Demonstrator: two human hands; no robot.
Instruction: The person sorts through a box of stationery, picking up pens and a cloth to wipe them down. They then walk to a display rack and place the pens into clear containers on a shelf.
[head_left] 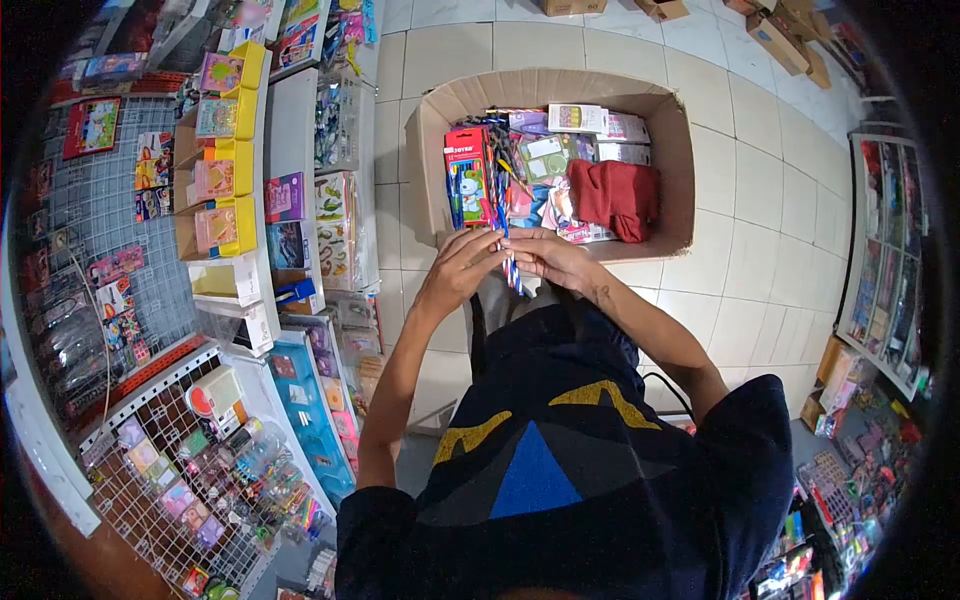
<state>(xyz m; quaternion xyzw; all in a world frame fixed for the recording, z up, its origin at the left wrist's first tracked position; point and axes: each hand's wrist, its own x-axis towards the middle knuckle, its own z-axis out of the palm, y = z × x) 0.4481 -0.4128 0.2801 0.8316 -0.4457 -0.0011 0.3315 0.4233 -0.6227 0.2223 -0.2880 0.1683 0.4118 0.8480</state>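
Observation:
Both hands meet at the near edge of an open cardboard box [682, 190]. Between them is a small bundle of thin pencils [514, 276] with red, white and blue stripes. My left hand [463, 262] has its fingers closed around the bundle from the left. From the right, my right hand [550, 258] pinches it, its fingertips partly hidden. Just beyond the hands lies a red pack of coloured pens [466, 172]. A dark red folded cloth [618, 198] rests at the box's right side, over several packets.
Shelves with yellow bins [233, 170] and hanging goods line the left. A wire grid rack [150, 500] with small items stands at lower left. Tiled floor [740, 210] surrounds the box. On the right is a display case [885, 260]; more cartons [778, 42] lie at upper right.

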